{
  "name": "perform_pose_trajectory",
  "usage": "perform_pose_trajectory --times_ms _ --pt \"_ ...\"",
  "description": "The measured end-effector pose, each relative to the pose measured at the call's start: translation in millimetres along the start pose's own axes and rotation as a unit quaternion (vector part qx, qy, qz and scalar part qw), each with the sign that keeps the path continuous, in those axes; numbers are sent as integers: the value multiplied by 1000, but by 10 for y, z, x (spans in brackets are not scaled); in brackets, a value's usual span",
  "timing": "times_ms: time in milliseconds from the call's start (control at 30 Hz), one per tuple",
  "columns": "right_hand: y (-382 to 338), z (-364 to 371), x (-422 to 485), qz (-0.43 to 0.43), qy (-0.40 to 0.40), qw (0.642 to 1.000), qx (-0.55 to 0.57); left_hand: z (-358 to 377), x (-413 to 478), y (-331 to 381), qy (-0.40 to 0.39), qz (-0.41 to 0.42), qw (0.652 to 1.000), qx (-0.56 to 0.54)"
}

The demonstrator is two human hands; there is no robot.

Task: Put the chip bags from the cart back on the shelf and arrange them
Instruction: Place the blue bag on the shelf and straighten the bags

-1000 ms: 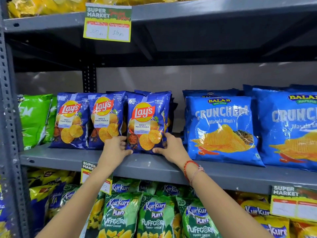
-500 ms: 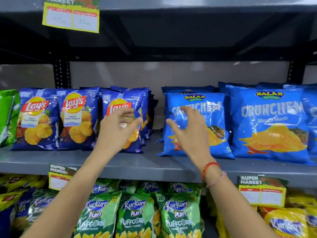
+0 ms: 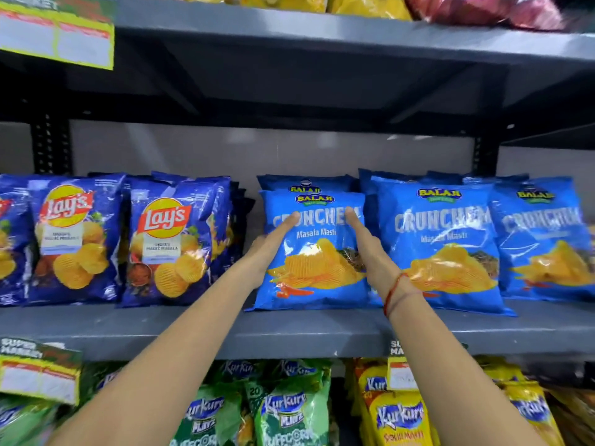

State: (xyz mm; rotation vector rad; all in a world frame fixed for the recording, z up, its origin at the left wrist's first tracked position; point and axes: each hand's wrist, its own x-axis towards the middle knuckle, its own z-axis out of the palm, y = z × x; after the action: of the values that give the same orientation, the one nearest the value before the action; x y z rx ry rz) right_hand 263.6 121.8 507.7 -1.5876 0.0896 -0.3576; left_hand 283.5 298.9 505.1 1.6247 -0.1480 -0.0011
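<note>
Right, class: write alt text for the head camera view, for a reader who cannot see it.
Two bare hands, left hand and right hand, reach with open fingers to the front light blue Crunchem bag on the grey shelf. Dark blue Lay's bags stand to its left.

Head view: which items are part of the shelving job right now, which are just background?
In play:
left hand
right hand
front Crunchem bag
middle shelf

Background:
Lay's bags
other Crunchem bags
Kurkure bags
price tags
</note>
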Motion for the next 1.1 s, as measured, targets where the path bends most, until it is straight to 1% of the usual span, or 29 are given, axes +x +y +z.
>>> perform_pose_trajectory --times_ms 67,100,167,267,367,433,500,733,867,1000,1100 --pt "-28 -7 83 9 -85 996 36 -62 149 -44 6 -30 999 -20" --pt "-18 -11 135 13 -112 992 48 -59 106 -21 14 -33 999 -29" --pt "-5 -35 202 8 -133 989 65 -45 -39 45 24 -8 999 -38" --pt "-29 -35 215 -16 -134 986 97 -68 -35 64 15 41 997 -58" --pt "-27 -9 242 -63 -114 983 128 -64 -62 93 23 97 992 -80" --pt "-40 33 243 -96 -102 980 141 -67 -80 94 46 118 988 -91" --pt "-44 57 249 -125 -91 977 145 -70 -64 75 49 134 983 -112" --pt "169 20 317 -149 -56 979 128 -5 5 -109 23 109 988 -104" --pt "147 -35 342 -154 -41 980 118 74 24 -127 36 94 986 -131" --pt "157 -32 346 -138 -3 985 99 145 33 -160 59 95 983 -146" --pt "172 -31 276 -154 44 987 29 155 17 -152 77 105 981 -142"
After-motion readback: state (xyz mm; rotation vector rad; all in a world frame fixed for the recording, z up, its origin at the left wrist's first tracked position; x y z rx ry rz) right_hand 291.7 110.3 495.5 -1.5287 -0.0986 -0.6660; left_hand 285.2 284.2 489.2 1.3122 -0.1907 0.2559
